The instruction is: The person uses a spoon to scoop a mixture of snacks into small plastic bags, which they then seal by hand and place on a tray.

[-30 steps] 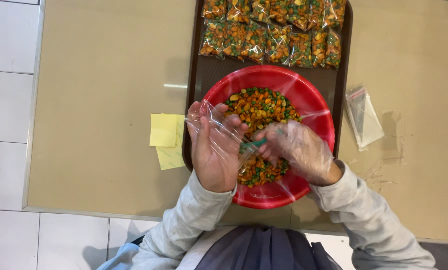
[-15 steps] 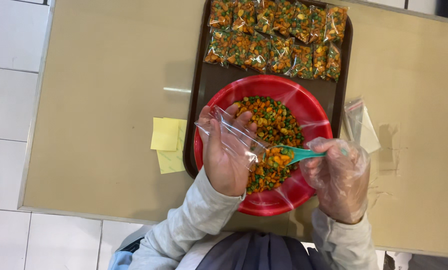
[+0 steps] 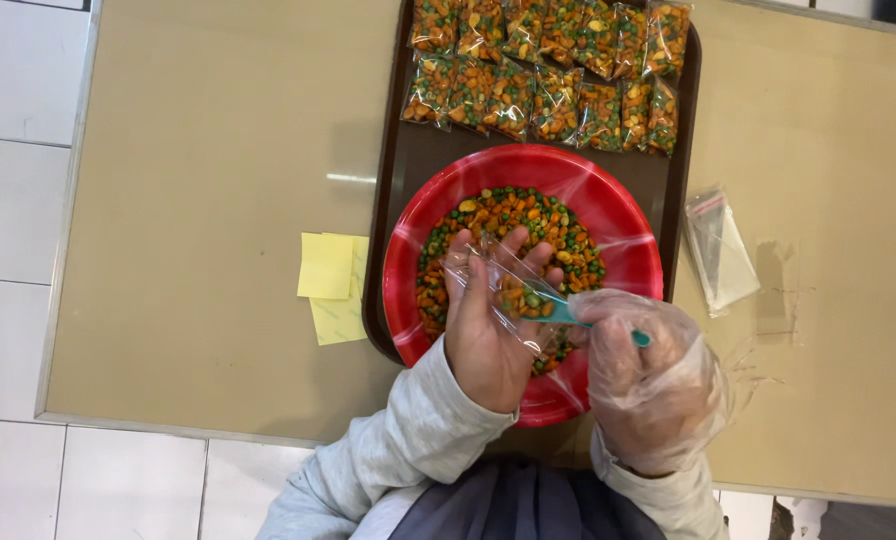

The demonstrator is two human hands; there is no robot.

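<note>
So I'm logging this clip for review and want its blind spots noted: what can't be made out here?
- Teal scoop: its bowl sits inside the clear bag, its handle under the gloved right hand.
- Filled packets: top row cut by the frame's upper edge, so no count.
- Red bowl: near rim hidden by both hands.
- Left hand: its palm side is out of sight.

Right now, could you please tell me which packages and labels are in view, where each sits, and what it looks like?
Filled bags: two rows at the tray's far end, small clear pouches of orange and green mix.
Open bag: in the left hand over the red bowl, clear, partly filled.
Empty bags: on the table right of the tray, flat, clear.
Sticky notes: left of the tray, yellow squares.
</note>
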